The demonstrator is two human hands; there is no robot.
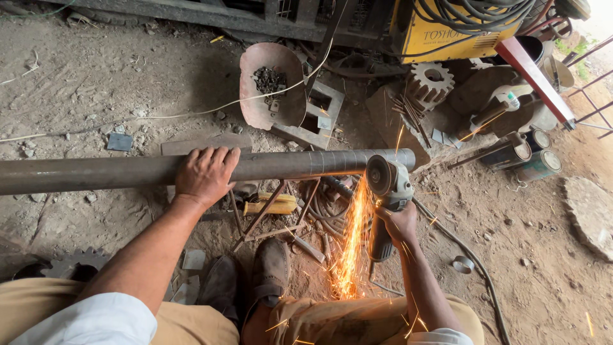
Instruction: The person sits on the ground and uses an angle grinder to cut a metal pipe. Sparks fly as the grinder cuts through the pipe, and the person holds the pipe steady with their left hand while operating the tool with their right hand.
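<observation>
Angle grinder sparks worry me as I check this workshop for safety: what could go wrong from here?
Sparks fall onto the person's trousers and shoe, which might scorch. The right hand alone holds the angle grinder; if it kicks, control could slip. The bare left hand steadies the steel pipe, which may roll on its stand.

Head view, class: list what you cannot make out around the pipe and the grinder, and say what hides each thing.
- Steel pipe, head view: its far length is cut off by the left frame edge.
- Pipe under the left hand: covered by the palm.
- Angle grinder disc contact: masked by the sparks.
- Grinder handle: wrapped by the right hand.
- Scraps in the rusty pan: too small to identify.
</observation>
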